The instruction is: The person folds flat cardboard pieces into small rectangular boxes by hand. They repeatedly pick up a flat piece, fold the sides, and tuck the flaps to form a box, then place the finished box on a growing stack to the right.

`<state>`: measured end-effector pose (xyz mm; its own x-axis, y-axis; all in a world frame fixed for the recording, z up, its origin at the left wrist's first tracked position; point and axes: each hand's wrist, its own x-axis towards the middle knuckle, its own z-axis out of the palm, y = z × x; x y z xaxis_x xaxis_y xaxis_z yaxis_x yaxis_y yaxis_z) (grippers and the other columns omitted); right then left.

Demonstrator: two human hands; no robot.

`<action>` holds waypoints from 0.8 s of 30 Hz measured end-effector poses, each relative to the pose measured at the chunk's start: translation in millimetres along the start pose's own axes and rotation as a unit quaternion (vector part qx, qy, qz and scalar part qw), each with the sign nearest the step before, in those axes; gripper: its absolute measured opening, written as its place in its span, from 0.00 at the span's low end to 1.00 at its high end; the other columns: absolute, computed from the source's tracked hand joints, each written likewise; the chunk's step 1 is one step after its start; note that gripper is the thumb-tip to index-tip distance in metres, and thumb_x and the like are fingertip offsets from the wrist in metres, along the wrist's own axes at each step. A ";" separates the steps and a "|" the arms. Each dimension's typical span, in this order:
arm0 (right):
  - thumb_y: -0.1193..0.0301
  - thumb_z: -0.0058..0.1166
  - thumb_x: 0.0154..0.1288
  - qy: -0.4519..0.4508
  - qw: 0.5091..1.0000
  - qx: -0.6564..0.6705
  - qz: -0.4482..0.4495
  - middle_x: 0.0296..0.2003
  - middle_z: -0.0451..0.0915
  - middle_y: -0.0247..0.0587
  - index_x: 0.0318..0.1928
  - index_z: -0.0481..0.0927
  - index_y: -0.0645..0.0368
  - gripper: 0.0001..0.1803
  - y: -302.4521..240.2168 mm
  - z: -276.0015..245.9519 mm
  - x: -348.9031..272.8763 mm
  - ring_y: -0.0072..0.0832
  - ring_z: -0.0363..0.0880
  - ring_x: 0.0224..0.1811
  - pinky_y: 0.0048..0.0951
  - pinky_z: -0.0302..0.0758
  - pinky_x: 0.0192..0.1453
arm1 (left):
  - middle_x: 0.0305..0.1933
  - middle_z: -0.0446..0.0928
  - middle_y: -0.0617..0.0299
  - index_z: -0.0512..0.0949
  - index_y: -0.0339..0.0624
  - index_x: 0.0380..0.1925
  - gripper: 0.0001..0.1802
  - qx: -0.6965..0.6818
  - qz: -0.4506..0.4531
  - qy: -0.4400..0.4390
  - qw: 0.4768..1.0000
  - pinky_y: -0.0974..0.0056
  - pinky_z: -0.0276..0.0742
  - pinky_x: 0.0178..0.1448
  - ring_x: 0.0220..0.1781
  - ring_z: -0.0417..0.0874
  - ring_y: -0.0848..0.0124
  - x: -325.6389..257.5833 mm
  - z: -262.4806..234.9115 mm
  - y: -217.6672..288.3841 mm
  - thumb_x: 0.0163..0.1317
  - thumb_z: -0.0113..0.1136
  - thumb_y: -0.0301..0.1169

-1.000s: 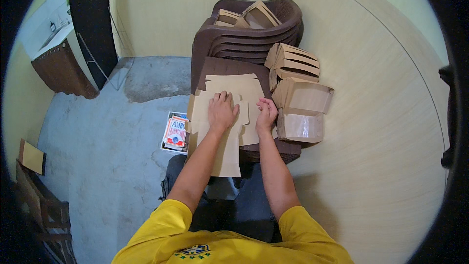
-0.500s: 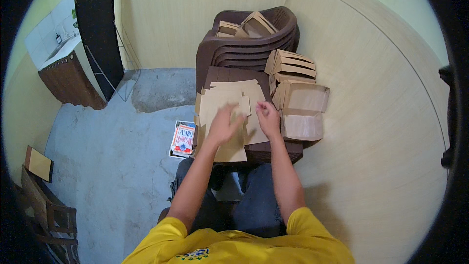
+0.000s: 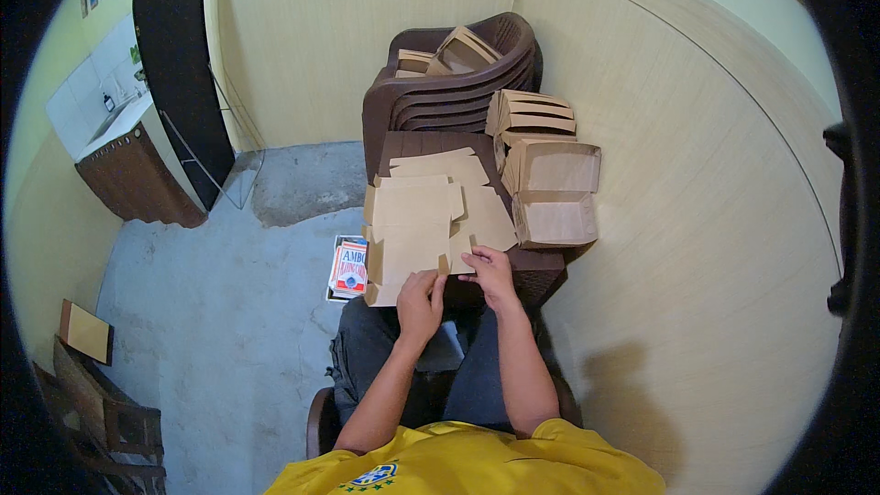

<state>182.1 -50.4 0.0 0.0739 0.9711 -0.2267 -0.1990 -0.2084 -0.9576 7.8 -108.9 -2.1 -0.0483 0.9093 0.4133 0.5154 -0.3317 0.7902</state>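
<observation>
Two flat brown cardboard box blanks overlap on a dark brown plastic chair seat in front of me. The upper blank (image 3: 412, 220) lies to the left, its left-side flaps partly raised. Beneath it, the lower blank (image 3: 490, 215) shows at the right and far side. My left hand (image 3: 420, 305) is closed at the upper blank's near edge, fingertips beside a small raised flap (image 3: 444, 264). Just right of it, my right hand (image 3: 490, 275) pinches the cardboard near the front edge, by another upturned flap. Its fingertips partly cover what they grip.
Folded cardboard boxes (image 3: 555, 194) stand nested at the seat's right, and more rest on the stacked brown chairs (image 3: 440, 96) behind. A small container with a red-and-white pack (image 3: 350, 270) sits at the left. A pale panelled wall (image 3: 678, 220) rises at the right.
Both hands have come down from above the cardboard to its near edge, where small flaps now stand up. The view has shifted slightly.
</observation>
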 end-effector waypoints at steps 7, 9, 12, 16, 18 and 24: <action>0.80 0.69 0.72 -0.028 0.995 0.043 -0.084 0.45 0.91 0.43 0.65 0.84 0.70 0.22 -6.3 13.4 -41.7 0.25 0.89 0.43 0.28 0.91 0.46 | 0.48 0.90 0.56 0.88 0.30 0.53 0.13 -0.243 -0.217 -0.029 0.945 0.65 0.85 0.57 0.48 0.89 0.71 12.6 -9.9 15.1 0.71 0.71 0.22; 0.80 0.70 0.71 -0.005 0.993 0.028 -0.115 0.44 0.92 0.44 0.62 0.85 0.71 0.21 -10.8 16.5 -52.8 0.25 0.90 0.42 0.27 0.89 0.46 | 0.47 0.90 0.56 0.88 0.31 0.55 0.14 -0.281 -0.202 -0.030 0.938 0.66 0.86 0.56 0.47 0.90 0.72 10.3 -10.7 19.5 0.71 0.70 0.21; 0.79 0.73 0.69 0.044 0.990 -0.031 -0.132 0.40 0.92 0.42 0.54 0.88 0.70 0.15 -16.3 21.8 -63.4 0.25 0.90 0.41 0.26 0.87 0.48 | 0.47 0.90 0.56 0.87 0.29 0.56 0.14 -0.332 -0.205 -0.034 0.920 0.67 0.86 0.57 0.47 0.90 0.72 5.3 -10.5 25.2 0.71 0.70 0.20; 0.81 0.73 0.68 0.092 0.973 -0.098 -0.185 0.40 0.92 0.43 0.45 0.89 0.71 0.08 -15.9 30.3 -71.0 0.23 0.89 0.40 0.26 0.88 0.48 | 0.49 0.89 0.56 0.85 0.29 0.55 0.14 -0.367 -0.228 -0.017 0.902 0.67 0.85 0.58 0.50 0.89 0.71 0.9 -5.1 30.9 0.71 0.69 0.19; 0.81 0.73 0.68 0.106 0.968 -0.093 -0.206 0.40 0.92 0.42 0.44 0.89 0.70 0.07 -14.7 32.5 -72.6 0.23 0.89 0.40 0.25 0.86 0.48 | 0.48 0.89 0.57 0.85 0.30 0.55 0.14 -0.369 -0.199 -0.010 0.908 0.67 0.85 0.59 0.50 0.89 0.72 -1.0 -2.6 33.4 0.71 0.70 0.19; 0.81 0.73 0.68 0.119 0.969 -0.063 -0.207 0.39 0.91 0.38 0.43 0.90 0.68 0.06 -10.3 35.0 -76.3 0.20 0.86 0.41 0.24 0.83 0.51 | 0.47 0.88 0.59 0.85 0.31 0.53 0.13 -0.381 -0.215 -0.003 0.899 0.67 0.85 0.59 0.49 0.88 0.74 -7.0 -3.2 35.6 0.71 0.72 0.22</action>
<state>144.3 -118.3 33.4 0.3486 0.9233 0.1609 0.0148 0.1663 -0.9860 23.7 -127.9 24.6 -0.0979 0.9952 -0.0048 -0.2864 -0.0235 0.9578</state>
